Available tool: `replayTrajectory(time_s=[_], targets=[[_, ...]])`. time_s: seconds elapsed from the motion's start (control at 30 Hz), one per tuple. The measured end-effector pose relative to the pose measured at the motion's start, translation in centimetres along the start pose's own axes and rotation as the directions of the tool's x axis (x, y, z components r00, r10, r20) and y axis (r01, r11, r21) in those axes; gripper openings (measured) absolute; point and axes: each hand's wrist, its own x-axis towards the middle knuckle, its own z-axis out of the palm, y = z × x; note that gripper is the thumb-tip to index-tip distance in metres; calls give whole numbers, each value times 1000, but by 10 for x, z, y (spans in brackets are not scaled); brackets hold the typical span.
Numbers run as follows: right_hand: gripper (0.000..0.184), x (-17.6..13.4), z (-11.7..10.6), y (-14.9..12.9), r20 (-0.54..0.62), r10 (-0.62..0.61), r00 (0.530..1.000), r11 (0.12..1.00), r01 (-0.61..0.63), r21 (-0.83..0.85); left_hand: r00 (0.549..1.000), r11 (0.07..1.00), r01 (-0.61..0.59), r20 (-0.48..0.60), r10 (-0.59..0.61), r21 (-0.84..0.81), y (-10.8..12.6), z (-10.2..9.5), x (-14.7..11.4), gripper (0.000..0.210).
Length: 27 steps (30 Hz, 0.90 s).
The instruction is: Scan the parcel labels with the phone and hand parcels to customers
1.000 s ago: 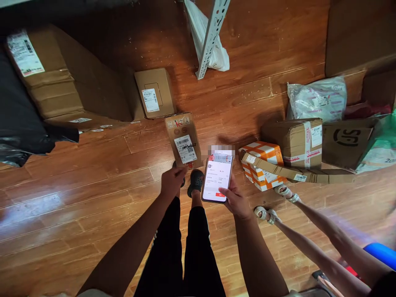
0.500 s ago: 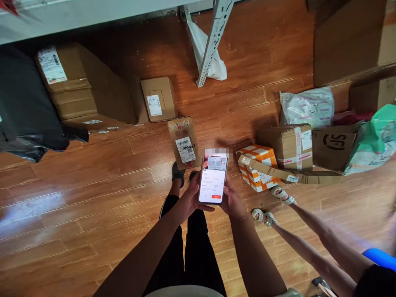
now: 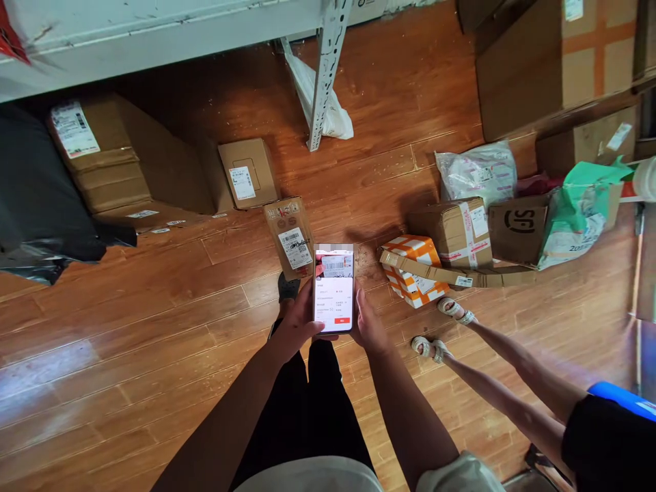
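Observation:
A smartphone (image 3: 334,290) with a lit screen is held upright in front of my body between both hands. On its screen are a label photo with a barcode, lines of text and a red button. My left hand (image 3: 300,318) grips the phone's left side, its thumb over the lower left corner of the screen. Along the right edge, my right hand (image 3: 370,322) is closed around the phone, thumb beside the frame. Just beyond the phone, a narrow cardboard box (image 3: 290,236) with a white label and black handwriting lies on the floor by my foot.
A metal shelf post (image 3: 328,75) stands ahead. Cardboard boxes (image 3: 123,157) and a black bag (image 3: 41,184) lie at left. An orange-and-white parcel (image 3: 413,270), a taped box (image 3: 454,232) and a green bag (image 3: 579,212) lie at right, near another person's sandalled feet (image 3: 430,347).
My left thumb has moved from the phone's side onto the lower left of the screen. The view has shifted, so the surroundings appear further left. Both hands still hold the phone.

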Motion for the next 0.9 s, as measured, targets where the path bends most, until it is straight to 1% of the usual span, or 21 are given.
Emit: replayTrajectory(time_s=[0.13, 0.27, 0.33, 0.43, 0.57, 0.73, 0.9], targets=[[40, -7, 0, 0, -5, -18, 1000, 1000, 19, 22, 1000, 999, 1, -4, 0, 36, 1, 6, 0, 84], [39, -11, -3, 1, -32, -5, 999, 1000, 5, 4, 997, 995, -28, -74, 35, 94, -4, 9, 3, 71], [41, -12, -3, 2, -51, -4, 999, 1000, 3, -11, 993, 993, -16, -113, 29, 115, -6, 9, 4, 70], [43, -12, -3, 1, -71, -8, 997, 999, 6, -32, 990, 998, 30, -141, -21, 62, -8, 8, 5, 71], [39, -9, -3, 0, -68, -34, 997, 999, 31, -32, 987, 998, 51, -150, -55, -33, -8, 5, 6, 71], [39, -8, -6, 1, -62, 6, 998, 1000, -7, -26, 978, 987, 155, -133, -160, -50, -3, 6, 10, 75], [31, -5, -6, 2, -127, -4, 992, 999, 0, -37, 963, 977, 205, -167, -214, -65, 1, 10, 13, 77]])
